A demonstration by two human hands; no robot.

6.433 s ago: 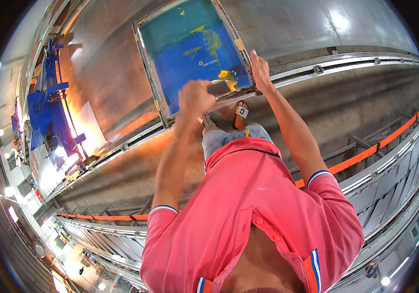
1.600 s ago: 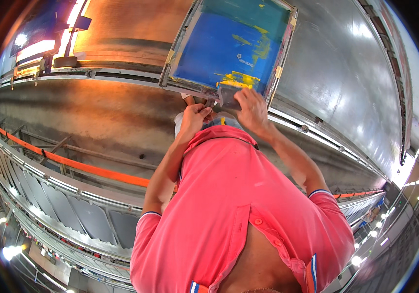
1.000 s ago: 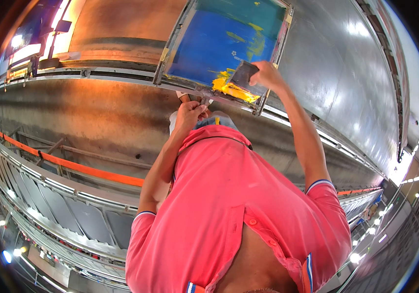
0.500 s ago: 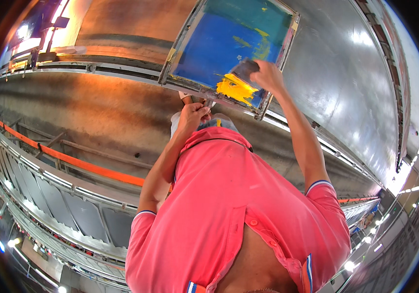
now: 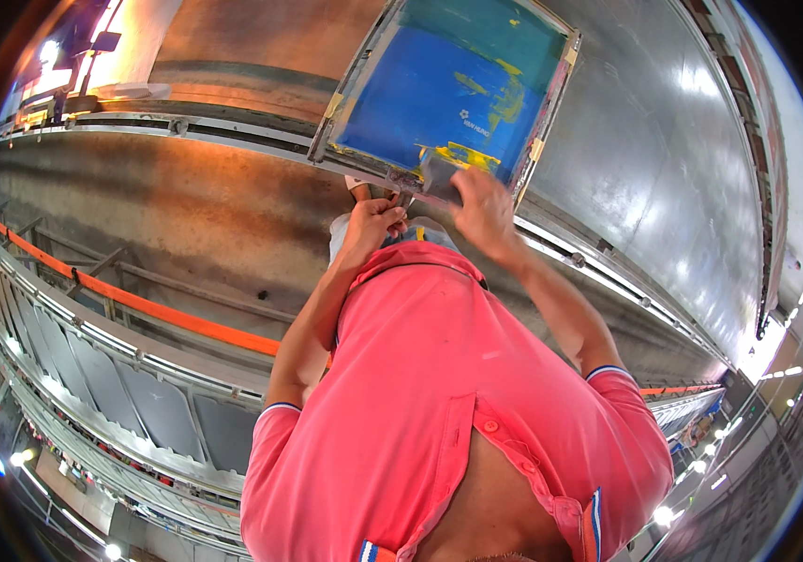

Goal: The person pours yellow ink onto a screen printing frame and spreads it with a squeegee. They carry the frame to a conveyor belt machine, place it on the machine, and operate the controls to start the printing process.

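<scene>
A screen printing frame (image 5: 551, 112) with blue mesh lies on the long table. My right hand (image 5: 484, 208) is closed round a dark, flat-bladed squeegee (image 5: 439, 175), which rests near the frame's closest edge. Yellow ink (image 5: 467, 155) lies along the blade's far side, and thinner yellow smears mark the mesh farther up. Just below the frame's near edge, my left hand (image 5: 373, 227) has its fingers curled together by a small metal piece. Whatever those fingers grip is too hidden to name.
The grey metal table top (image 5: 645, 159) runs off to the right, and a brownish stretch (image 5: 242, 84) lies left of the frame. A metal rail (image 5: 205, 131) borders the table's near side. Behind me an orange bar (image 5: 167, 314) runs along another rack.
My right hand has drawn the squeegee toward me, down to the frame's near edge. Less of the yellow ink shows, and a small white design is uncovered. My left hand has stayed put.
</scene>
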